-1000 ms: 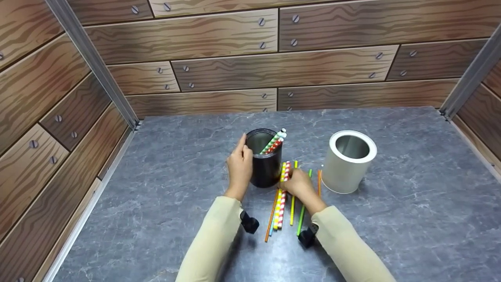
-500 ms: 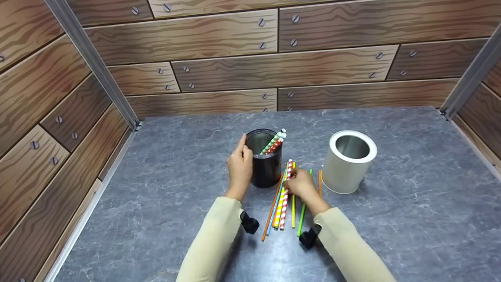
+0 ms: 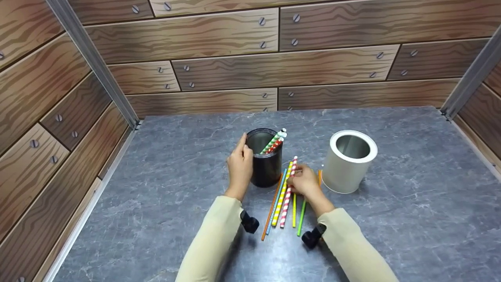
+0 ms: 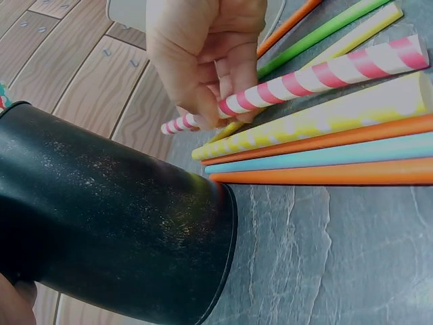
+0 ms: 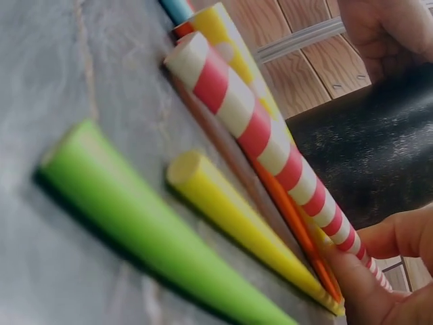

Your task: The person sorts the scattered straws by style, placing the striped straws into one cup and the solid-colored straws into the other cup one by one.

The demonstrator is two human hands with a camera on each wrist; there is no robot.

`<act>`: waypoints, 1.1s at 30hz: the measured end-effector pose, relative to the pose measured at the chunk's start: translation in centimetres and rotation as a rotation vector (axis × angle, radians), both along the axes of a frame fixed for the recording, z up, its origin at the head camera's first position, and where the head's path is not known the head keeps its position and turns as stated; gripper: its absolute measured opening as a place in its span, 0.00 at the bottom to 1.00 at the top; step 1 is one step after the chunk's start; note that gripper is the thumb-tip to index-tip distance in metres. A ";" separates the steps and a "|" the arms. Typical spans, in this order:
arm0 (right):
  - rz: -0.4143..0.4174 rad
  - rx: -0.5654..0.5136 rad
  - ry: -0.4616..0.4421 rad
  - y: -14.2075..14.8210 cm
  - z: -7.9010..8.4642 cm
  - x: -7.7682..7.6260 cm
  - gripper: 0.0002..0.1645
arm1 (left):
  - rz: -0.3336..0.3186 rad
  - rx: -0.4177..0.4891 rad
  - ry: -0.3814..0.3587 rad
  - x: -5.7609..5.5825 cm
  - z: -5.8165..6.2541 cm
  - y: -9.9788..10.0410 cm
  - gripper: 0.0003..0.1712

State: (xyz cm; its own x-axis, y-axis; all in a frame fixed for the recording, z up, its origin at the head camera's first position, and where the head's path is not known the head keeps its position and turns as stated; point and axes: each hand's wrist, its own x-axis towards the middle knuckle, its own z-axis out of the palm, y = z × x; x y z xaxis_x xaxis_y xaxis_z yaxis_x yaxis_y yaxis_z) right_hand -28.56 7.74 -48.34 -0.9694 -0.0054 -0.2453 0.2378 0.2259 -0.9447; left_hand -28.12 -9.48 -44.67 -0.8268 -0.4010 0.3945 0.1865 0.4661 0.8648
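Note:
My left hand [image 3: 240,164] holds the left side of an upright black can [image 3: 267,170], its index finger pointing up along the rim. Inside the can lean several patterned paper straws [image 3: 274,141], green-striped and red ones among them. My right hand [image 3: 306,182] pinches a red-and-white striped paper straw [image 4: 298,84] between thumb and fingers, just right of the can. Close beside that straw lie a yellow-and-white patterned straw [image 3: 278,207], a thin blue straw [image 4: 325,159] and an orange straw [image 4: 325,175]. The left fingers' far side is hidden by the can in the head view.
A white can [image 3: 346,176] with a wide rim stands right of my right hand. Under and near that hand lie a thin yellow straw [image 3: 294,215] and a green straw [image 3: 301,219]. Wood-patterned walls enclose the grey marbled table [image 3: 176,156].
My right hand has shifted slightly right, drawing the red-and-white straw apart from the yellow patterned one. The blue and orange straws have spread out to the left. My left hand stays on the can.

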 end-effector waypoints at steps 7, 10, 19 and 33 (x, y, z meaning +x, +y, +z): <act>-0.012 -0.040 0.042 0.4 0.8 0.1 0.31 | 0.015 -0.027 0.015 0.0 0.0 0.0 0.25; -0.010 -0.057 0.046 0.5 1.3 0.2 0.30 | 0.014 -0.031 0.013 0.0 0.0 0.0 0.25; -0.027 -0.087 0.104 0.9 2.6 0.7 0.29 | 0.000 -0.016 0.006 0.0 0.1 -0.1 0.26; -0.084 -0.207 0.229 0.8 5.3 1.7 0.28 | 0.007 -0.025 0.006 0.1 0.1 0.1 0.25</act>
State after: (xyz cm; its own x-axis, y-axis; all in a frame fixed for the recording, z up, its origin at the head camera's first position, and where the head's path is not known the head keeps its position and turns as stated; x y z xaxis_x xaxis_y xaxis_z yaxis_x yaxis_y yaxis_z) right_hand -26.88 8.56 -43.03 -0.9985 0.0501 -0.0224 0.0230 0.0122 -0.9997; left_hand -28.04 -9.39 -44.59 -0.8215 -0.3966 0.4097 0.1888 0.4888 0.8517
